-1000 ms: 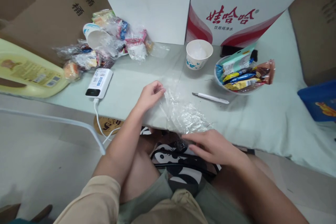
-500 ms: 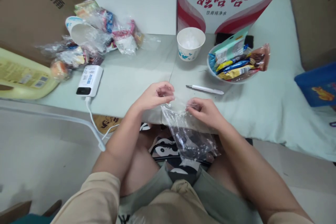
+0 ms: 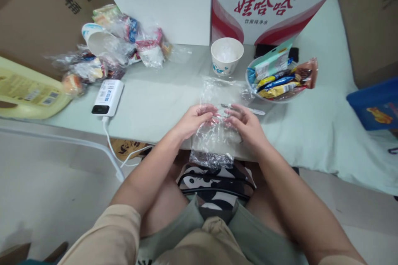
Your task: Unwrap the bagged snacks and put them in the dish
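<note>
A clear, crinkled plastic bag point(image 3: 214, 140) stretches between my two hands, its upper part over the bench and its lower end hanging past the front edge above my lap. My left hand point(image 3: 196, 121) grips the bag's left side with curled fingers. Opposite it, my right hand point(image 3: 247, 126) has thumb and fingers pinched on the right side. Some fingertips show only blurred through the film. A white pen-like tool point(image 3: 258, 112) with a dark tip lies partly behind the bag and my right fingers.
Beyond the bag stands a paper cup point(image 3: 227, 56) with clear plastic inside. To its right is a bowl point(image 3: 282, 99) of wrapped snacks. Packaged snacks point(image 3: 149, 45) and a tipped cup point(image 3: 96, 39) lie back left, near a cabled power bank point(image 3: 108, 97). Boxes point(image 3: 267, 8) line the back.
The bag hung down from my hands over my lap; now it has swung up, its far part spreading over the bench towards the cup. My hands have come slightly closer together.
</note>
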Tool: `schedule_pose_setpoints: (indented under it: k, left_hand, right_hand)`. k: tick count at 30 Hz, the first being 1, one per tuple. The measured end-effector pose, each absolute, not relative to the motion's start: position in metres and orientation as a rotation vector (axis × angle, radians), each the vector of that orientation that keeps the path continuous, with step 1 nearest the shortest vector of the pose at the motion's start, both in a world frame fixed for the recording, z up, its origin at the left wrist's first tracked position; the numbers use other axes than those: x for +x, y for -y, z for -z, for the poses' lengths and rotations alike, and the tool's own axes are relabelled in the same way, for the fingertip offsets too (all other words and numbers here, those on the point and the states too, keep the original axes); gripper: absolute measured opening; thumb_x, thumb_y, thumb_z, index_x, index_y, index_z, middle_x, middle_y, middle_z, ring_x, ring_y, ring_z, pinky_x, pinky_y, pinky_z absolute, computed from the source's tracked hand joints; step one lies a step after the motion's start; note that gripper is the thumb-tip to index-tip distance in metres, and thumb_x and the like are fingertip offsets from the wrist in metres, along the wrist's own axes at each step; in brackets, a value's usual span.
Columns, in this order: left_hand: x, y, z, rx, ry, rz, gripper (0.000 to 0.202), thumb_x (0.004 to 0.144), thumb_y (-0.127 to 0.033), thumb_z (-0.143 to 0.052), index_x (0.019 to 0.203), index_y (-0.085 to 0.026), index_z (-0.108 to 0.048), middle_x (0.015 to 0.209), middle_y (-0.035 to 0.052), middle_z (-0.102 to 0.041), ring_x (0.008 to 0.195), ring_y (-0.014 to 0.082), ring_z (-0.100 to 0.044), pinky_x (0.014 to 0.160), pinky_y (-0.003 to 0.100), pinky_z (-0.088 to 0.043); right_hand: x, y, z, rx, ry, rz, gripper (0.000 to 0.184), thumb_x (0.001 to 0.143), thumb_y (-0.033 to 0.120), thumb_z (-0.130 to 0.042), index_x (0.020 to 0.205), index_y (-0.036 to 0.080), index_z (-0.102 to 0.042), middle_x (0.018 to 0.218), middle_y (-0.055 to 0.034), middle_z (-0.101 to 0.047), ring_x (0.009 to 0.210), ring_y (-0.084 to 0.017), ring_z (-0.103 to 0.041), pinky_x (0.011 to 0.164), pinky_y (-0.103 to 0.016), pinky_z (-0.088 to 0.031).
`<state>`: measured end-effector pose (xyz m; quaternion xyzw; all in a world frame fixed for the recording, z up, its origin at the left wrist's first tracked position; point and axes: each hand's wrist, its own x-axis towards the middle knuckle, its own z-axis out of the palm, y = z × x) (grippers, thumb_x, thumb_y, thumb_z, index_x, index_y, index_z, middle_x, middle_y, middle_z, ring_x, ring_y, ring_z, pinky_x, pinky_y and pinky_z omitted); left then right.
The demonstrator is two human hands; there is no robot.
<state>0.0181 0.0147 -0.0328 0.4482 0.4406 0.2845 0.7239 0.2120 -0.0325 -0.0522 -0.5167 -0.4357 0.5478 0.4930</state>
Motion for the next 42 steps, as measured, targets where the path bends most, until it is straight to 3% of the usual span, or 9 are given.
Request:
schedule_pose_setpoints:
  k: [4,8,13,17,22,26,32,39,42]
  left_hand:
    - [0.013,-0.021,0.033,1.208,-1.025,-0.627,0.022,0.090,-0.028,-0.063,0.110,-0.019,-0.064,0.091,0.0040,-0.073,0.075,0.0143,-0.071,0.073,0.028,-0.056]
    - [0.001,-0.022,0.032,1.258,-1.037,-0.517,0.032,0.091,-0.040,-0.060,0.115,-0.019,-0.061,0.060,-0.0008,-0.065,0.050,0.0141,-0.063,0.051,0.025,-0.048]
    - [-0.006,-0.018,0.025,1.211,-0.904,-0.563,0.040,0.081,-0.038,-0.071,0.114,-0.021,-0.056,0.062,-0.0018,-0.069,0.054,0.0152,-0.067,0.056,0.025,-0.050]
    - [-0.004,-0.024,0.025,1.038,-0.862,-0.653,0.035,0.070,-0.034,-0.077,0.099,-0.020,-0.061,0.072,0.0010,-0.071,0.069,0.0181,-0.072,0.068,0.031,-0.056]
    - [-0.003,-0.038,0.031,1.028,-0.893,-0.699,0.031,0.075,-0.046,-0.068,0.077,-0.015,-0.066,0.084,0.0091,-0.073,0.075,0.0206,-0.070,0.075,0.037,-0.058]
    - [-0.006,-0.039,0.032,1.136,-1.145,-0.751,0.032,0.085,-0.047,-0.060,0.076,-0.017,-0.063,0.077,0.0047,-0.067,0.071,0.0167,-0.065,0.070,0.031,-0.056]
    - [-0.013,-0.033,0.029,1.309,-1.215,-0.769,0.025,0.070,-0.019,-0.070,0.093,-0.019,-0.058,0.084,-0.0010,-0.065,0.068,0.0104,-0.060,0.066,0.024,-0.049]
    - [-0.015,-0.033,0.032,1.179,-1.031,-0.807,0.058,0.065,-0.014,-0.073,0.116,-0.024,-0.047,0.088,-0.0011,-0.070,0.071,0.0101,-0.065,0.071,0.024,-0.050]
    - [-0.015,-0.029,0.026,1.136,-0.826,-0.732,0.061,0.064,-0.017,-0.080,0.115,-0.024,-0.047,0.078,-0.0039,-0.069,0.069,0.0109,-0.067,0.068,0.023,-0.049]
  right_hand:
    - [0.210,0.032,0.053,-1.309,1.139,-1.373,0.030,0.083,0.042,-0.066,0.105,0.022,-0.068,0.096,-0.0063,-0.077,0.063,-0.017,-0.071,0.056,-0.031,-0.058]
    - [0.208,0.031,0.051,-1.338,1.102,-1.289,0.035,0.086,0.036,-0.060,0.119,0.025,-0.066,0.111,-0.0068,-0.077,0.054,-0.012,-0.066,0.048,-0.026,-0.053]
    - [0.209,0.030,0.053,-1.306,1.025,-1.166,0.026,0.085,0.037,-0.062,0.104,0.025,-0.074,0.120,-0.0081,-0.073,0.056,-0.012,-0.065,0.054,-0.030,-0.055]
    - [0.217,0.026,0.061,-1.268,1.045,-1.052,0.019,0.083,0.036,-0.065,0.075,0.021,-0.073,0.124,-0.0092,-0.070,0.085,-0.021,-0.073,0.065,-0.034,-0.058]
    - [0.235,0.028,0.063,-1.329,1.362,-0.806,0.020,0.085,0.023,-0.057,0.094,0.024,-0.074,0.140,-0.0096,-0.061,0.129,-0.028,-0.059,0.093,-0.048,-0.056]
    - [0.239,0.038,0.059,-1.337,1.731,-0.521,0.031,0.082,0.011,-0.048,0.094,0.025,-0.072,0.148,-0.0054,-0.054,0.137,-0.027,-0.050,0.108,-0.052,-0.045]
    - [0.238,0.046,0.064,-1.625,1.987,-0.282,0.047,0.071,0.000,-0.046,0.088,0.029,-0.079,0.139,-0.0017,-0.062,0.139,-0.035,-0.043,0.107,-0.063,-0.039]
    - [0.239,0.046,0.061,-1.458,1.627,-0.530,0.028,0.092,0.022,-0.050,0.113,0.026,-0.068,0.131,-0.0097,-0.065,0.128,-0.028,-0.057,0.109,-0.052,-0.044]
    - [0.232,0.042,0.061,-1.327,1.442,-0.828,0.062,0.087,0.044,-0.066,0.143,0.029,-0.042,0.147,-0.0133,-0.053,0.137,-0.027,-0.051,0.108,-0.049,-0.047]
